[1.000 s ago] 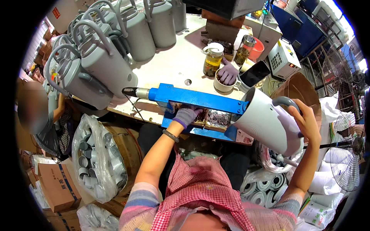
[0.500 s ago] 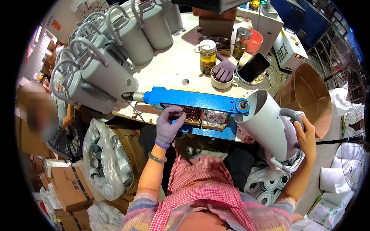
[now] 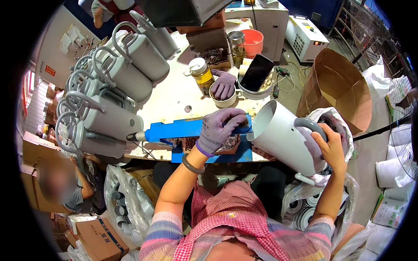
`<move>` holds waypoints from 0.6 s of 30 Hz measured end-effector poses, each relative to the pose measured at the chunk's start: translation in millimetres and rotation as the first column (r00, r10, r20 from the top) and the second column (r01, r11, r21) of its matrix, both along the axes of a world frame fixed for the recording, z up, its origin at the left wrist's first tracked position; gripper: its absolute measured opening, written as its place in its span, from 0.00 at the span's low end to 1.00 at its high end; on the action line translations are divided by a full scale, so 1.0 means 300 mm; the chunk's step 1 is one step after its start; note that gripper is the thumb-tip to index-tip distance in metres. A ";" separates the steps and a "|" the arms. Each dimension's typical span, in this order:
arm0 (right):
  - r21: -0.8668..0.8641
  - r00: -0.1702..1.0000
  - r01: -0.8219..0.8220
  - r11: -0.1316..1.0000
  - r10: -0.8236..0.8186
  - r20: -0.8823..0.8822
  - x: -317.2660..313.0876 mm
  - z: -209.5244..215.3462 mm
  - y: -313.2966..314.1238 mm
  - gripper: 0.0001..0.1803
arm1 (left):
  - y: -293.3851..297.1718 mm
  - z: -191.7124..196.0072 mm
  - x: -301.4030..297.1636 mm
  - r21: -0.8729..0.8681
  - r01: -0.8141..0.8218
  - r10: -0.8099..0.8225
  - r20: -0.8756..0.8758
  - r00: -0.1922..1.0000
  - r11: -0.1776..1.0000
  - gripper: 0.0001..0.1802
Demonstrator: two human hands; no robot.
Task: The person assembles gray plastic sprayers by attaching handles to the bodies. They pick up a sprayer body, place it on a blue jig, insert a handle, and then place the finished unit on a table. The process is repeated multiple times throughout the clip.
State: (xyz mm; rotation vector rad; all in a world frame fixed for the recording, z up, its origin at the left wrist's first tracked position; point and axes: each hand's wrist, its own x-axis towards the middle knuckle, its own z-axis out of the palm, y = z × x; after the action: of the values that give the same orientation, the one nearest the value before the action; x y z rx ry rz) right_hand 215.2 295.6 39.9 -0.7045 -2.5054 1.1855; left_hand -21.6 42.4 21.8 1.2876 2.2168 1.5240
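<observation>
My right hand (image 3: 333,150), bare, grips the dark grey handle of a grey watering can (image 3: 283,141). The can is tilted, its open mouth beside the end of a blue metal bench tool (image 3: 174,130). My left hand (image 3: 220,127), in a purple-grey glove, is over that same end of the tool. Its thumb and forefinger are pinched together near the can's mouth; whatever they hold is too small or hidden to make out. Below the blue bar, trays of small metal parts (image 3: 228,147) are partly covered by my left hand and wrist.
Several grey watering cans (image 3: 126,65) stand and lean at the left. Behind the tool are a cup with a glove (image 3: 224,87), a yellow jar (image 3: 201,76) and a phone (image 3: 257,73). A cardboard box (image 3: 339,87) stands at right. Another person (image 3: 65,182) sits at the left.
My left hand has moved right and up from the parts trays to the tool's end. My right hand still holds the can beside it. The whole view has shifted.
</observation>
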 end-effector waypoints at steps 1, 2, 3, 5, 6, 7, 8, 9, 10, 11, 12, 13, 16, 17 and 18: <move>0.006 1.000 -0.006 1.000 0.006 -0.002 0.002 -0.004 0.004 0.15 | -0.003 0.002 0.001 -0.006 0.009 -0.009 -0.040 0.999 1.000 0.11; 0.002 1.000 -0.018 1.000 0.018 -0.005 0.002 -0.008 0.008 0.15 | -0.006 0.005 0.000 -0.016 0.012 -0.013 -0.069 0.998 1.000 0.11; 0.011 1.000 -0.014 1.000 0.014 0.000 0.003 -0.012 0.011 0.15 | -0.010 0.009 0.000 -0.012 0.030 -0.031 -0.105 0.994 0.999 0.10; -0.004 1.000 -0.015 1.000 0.015 -0.013 0.003 -0.020 0.015 0.15 | -0.008 0.017 -0.006 -0.030 0.047 -0.052 -0.185 0.981 0.998 0.10; 0.016 1.000 -0.016 1.000 0.016 -0.019 0.002 -0.022 0.017 0.14 | -0.004 0.021 -0.010 -0.053 0.047 -0.058 -0.229 0.972 0.997 0.10; 0.022 0.999 -0.020 1.000 0.021 -0.040 0.002 -0.024 0.018 0.14 | 0.001 0.022 -0.012 -0.054 0.050 -0.063 -0.280 0.958 0.997 0.09; 0.029 0.998 -0.025 0.999 0.027 -0.060 0.003 -0.025 0.018 0.13 | 0.004 0.023 -0.013 -0.088 0.042 -0.068 -0.316 0.946 0.995 0.09; 0.031 0.999 -0.024 0.999 0.025 -0.040 0.003 -0.026 0.018 0.14 | 0.009 0.023 -0.015 -0.097 0.039 -0.072 -0.362 0.929 0.995 0.09; 0.033 1.000 -0.023 0.999 0.024 -0.020 0.003 -0.025 0.018 0.14 | 0.009 0.021 -0.015 -0.108 0.043 -0.083 -0.408 0.909 0.993 0.09; 0.028 1.000 -0.013 1.000 0.014 -0.005 0.003 -0.025 0.017 0.15 | 0.007 0.019 -0.015 -0.115 0.044 -0.087 -0.401 0.912 0.992 0.09; 0.037 1.000 -0.026 0.999 0.026 -0.008 0.002 -0.024 0.015 0.15 | 0.006 0.015 -0.017 -0.124 0.052 -0.097 -0.395 0.914 0.991 0.10; 0.035 0.999 -0.029 0.999 0.030 -0.015 0.002 -0.023 0.012 0.15 | 0.000 0.013 -0.017 -0.138 0.051 -0.101 -0.382 0.919 0.989 0.10; 0.034 1.000 -0.026 0.999 0.026 0.007 -0.004 -0.019 0.003 0.15 | -0.002 0.010 -0.023 -0.121 0.061 -0.101 -0.357 0.929 0.991 0.10; 0.023 1.000 -0.014 1.000 0.013 0.027 -0.006 -0.018 -0.001 0.15 | 0.003 0.012 -0.026 -0.116 0.057 -0.096 -0.358 0.929 0.992 0.10; 0.043 1.000 -0.027 0.999 0.027 -0.002 -0.008 -0.017 -0.004 0.15 | 0.007 0.016 -0.027 -0.111 0.054 -0.091 -0.359 0.929 0.992 0.10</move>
State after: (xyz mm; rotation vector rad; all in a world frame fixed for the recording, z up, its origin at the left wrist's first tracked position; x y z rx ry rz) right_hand 213.0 294.4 34.8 -0.6603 -2.5380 1.1377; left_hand -29.6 44.6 26.5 1.7157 2.3876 1.2094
